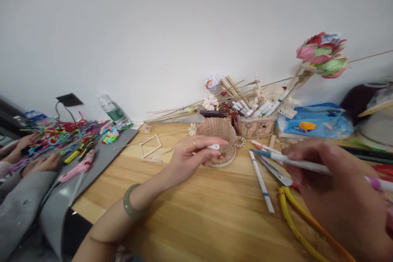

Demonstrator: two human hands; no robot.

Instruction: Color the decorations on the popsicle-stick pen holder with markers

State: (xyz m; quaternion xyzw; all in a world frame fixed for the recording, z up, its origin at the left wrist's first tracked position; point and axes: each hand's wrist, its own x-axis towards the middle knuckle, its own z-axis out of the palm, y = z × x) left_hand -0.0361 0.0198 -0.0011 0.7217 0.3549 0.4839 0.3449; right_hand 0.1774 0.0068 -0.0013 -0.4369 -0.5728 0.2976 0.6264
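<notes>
- The place looks like a shared craft room or handicraft workshop; whether it belongs to a school or a home cannot be told.
- A light-brown wooden desk (196,217) stands along a plain pale-grey wall (153,28), with a grey flat work surface (107,151) beside it.
- A tangled heap of multicoloured fuzzy craft stems (69,131) and a pink plastic gun-shaped tool (78,168) lie there.
- A second person's grey sleeve (27,196) reaches in at the left.
- Red, pink and green layered handmade flowers (322,53), thin pale wooden sticks (158,142) and white felt-tip markers (270,108) in a pinkish low basket (256,127) are handicraft supplies.
</notes>
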